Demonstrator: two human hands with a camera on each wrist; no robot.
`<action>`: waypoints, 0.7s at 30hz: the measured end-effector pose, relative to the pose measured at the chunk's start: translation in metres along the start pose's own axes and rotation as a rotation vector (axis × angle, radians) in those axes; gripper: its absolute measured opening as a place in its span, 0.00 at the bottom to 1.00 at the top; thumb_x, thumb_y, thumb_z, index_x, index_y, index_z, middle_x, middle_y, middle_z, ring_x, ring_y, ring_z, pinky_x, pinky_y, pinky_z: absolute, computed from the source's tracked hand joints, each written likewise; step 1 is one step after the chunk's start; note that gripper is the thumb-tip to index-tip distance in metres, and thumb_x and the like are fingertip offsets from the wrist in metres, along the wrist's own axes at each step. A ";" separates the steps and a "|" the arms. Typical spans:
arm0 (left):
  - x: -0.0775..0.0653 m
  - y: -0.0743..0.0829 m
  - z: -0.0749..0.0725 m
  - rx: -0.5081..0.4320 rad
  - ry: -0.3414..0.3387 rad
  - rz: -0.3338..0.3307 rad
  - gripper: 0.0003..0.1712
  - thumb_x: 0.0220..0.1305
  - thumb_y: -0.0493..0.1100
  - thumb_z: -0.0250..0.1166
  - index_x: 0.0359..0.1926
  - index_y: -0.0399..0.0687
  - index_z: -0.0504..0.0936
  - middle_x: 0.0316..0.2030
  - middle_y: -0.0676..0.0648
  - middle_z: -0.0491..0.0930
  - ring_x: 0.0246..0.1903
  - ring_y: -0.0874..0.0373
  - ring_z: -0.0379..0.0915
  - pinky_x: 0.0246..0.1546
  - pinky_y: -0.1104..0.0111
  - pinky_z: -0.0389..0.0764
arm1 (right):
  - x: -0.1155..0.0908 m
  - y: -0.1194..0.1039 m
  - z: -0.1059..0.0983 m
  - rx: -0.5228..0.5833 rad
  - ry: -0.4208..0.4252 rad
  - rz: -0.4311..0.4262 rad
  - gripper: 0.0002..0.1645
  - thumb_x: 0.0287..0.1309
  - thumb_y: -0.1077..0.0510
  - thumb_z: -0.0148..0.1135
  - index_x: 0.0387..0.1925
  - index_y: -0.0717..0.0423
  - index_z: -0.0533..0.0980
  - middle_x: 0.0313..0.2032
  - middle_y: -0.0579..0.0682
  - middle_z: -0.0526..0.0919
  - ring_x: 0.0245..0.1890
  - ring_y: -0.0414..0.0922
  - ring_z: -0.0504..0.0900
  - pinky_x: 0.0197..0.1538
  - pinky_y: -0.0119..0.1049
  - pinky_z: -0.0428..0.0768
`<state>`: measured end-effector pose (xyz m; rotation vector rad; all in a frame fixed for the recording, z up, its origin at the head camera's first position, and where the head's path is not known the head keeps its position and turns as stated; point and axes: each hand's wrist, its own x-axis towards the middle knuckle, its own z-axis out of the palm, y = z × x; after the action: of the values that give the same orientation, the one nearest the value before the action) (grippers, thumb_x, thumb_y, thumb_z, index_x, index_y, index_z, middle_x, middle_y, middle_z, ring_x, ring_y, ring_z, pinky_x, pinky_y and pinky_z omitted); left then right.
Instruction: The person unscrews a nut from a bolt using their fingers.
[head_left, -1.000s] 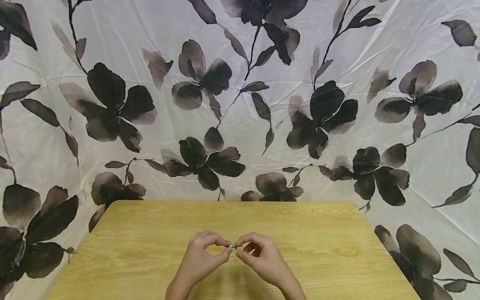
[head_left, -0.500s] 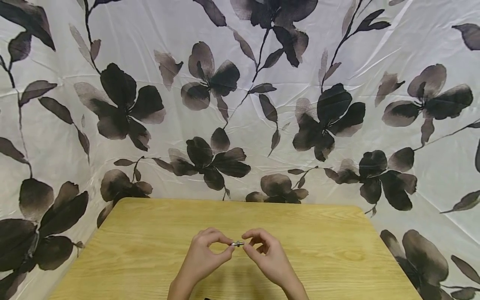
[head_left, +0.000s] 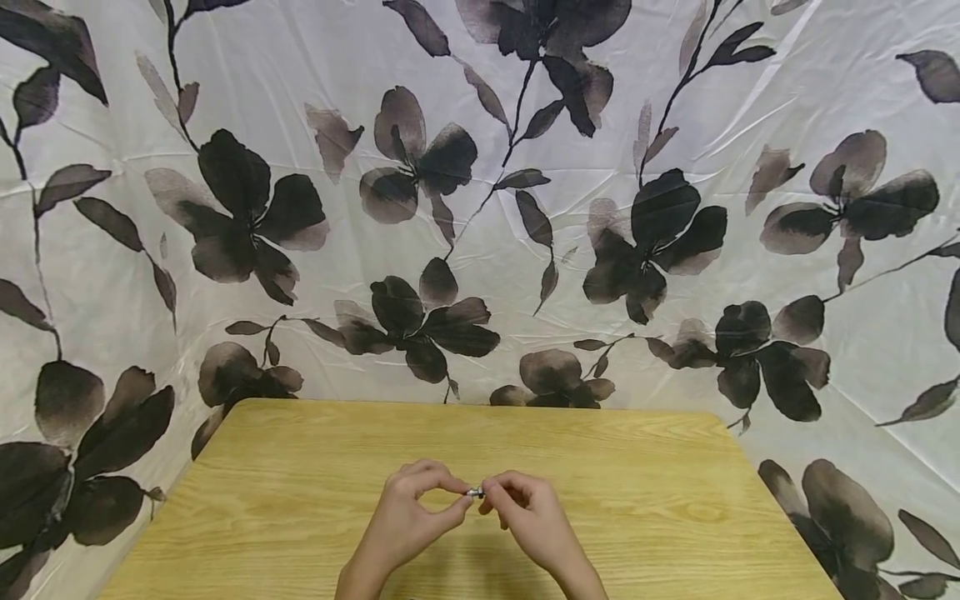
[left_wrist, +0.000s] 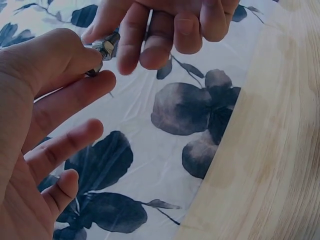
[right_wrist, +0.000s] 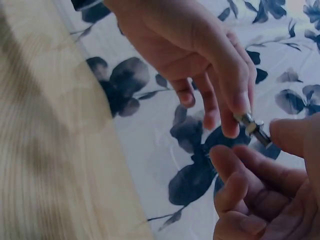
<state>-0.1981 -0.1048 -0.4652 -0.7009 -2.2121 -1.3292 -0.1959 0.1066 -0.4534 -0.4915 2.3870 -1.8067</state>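
A small silvery bolt with a hex nut on its shaft is held above the table, lying roughly sideways between both hands. My left hand pinches one end of it between thumb and index finger; the other left fingers are spread in the left wrist view. From the other side, my right hand has thumb and fingertips around the free threaded end, right beside the nut. The right wrist view shows the right thumb close against the shaft's tip. The end in the left fingertips is mostly hidden.
A light wood-grain table with rounded far corners lies beneath the hands. White cloth printed with dark flowers hangs behind and along both sides.
My right thumb and fingers, parted from the bolt half a second ago, have come in around its free end. The left hand keeps its pinch. The head view has shifted slightly.
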 end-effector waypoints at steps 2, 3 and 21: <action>0.000 0.000 0.000 0.003 -0.003 0.002 0.16 0.53 0.36 0.80 0.34 0.66 0.90 0.34 0.68 0.83 0.38 0.69 0.79 0.42 0.65 0.81 | 0.000 0.000 0.001 -0.019 -0.023 -0.021 0.19 0.75 0.47 0.58 0.44 0.56 0.86 0.34 0.56 0.89 0.25 0.38 0.77 0.31 0.31 0.78; 0.000 0.000 0.000 0.006 -0.002 0.000 0.15 0.53 0.37 0.80 0.34 0.66 0.90 0.34 0.68 0.83 0.38 0.69 0.79 0.42 0.65 0.81 | 0.000 0.000 0.001 -0.024 -0.031 -0.027 0.18 0.75 0.47 0.58 0.44 0.55 0.86 0.34 0.56 0.88 0.25 0.38 0.77 0.31 0.30 0.78; 0.000 0.000 0.004 -0.022 -0.052 -0.042 0.09 0.61 0.41 0.76 0.35 0.64 0.89 0.35 0.65 0.87 0.37 0.67 0.82 0.43 0.65 0.83 | -0.004 -0.005 -0.001 -0.032 0.015 -0.072 0.11 0.69 0.54 0.67 0.48 0.53 0.84 0.39 0.54 0.88 0.32 0.36 0.81 0.33 0.28 0.77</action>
<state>-0.1986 -0.1012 -0.4670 -0.7085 -2.2673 -1.3723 -0.1911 0.1075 -0.4489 -0.5764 2.4423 -1.8094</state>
